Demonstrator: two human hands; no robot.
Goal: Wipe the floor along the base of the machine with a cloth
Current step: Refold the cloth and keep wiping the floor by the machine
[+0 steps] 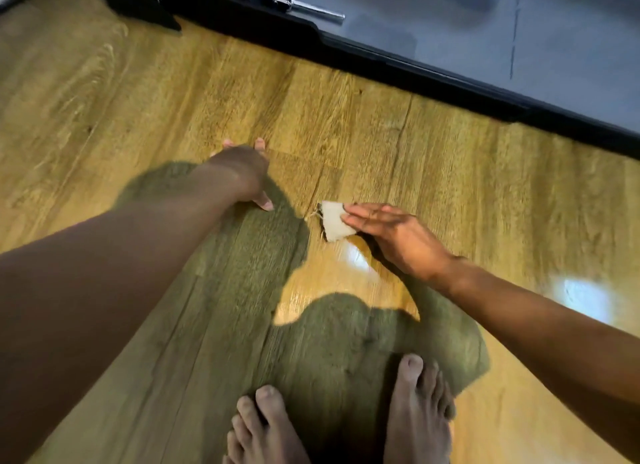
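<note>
Flat right hand (391, 231) on frayed cloth (334, 225)

Two bare feet (346, 415) stand at the lower edge of the view, toes pointing up the frame. A dark shadow (242, 273) spreads before them. A chrome pin (311, 8), perhaps a bolt, shows near the top edge.

Floor (346, 110): wood-grain planks, yellow-brown, glossy, with bright reflections near right. Cloth (334, 225): pale woven fabric, matt, frayed threads at its left edge. Machine base (398, 65), far: black, matt, looks plastic. Rod (317, 11), far: shiny chromed metal.
</note>
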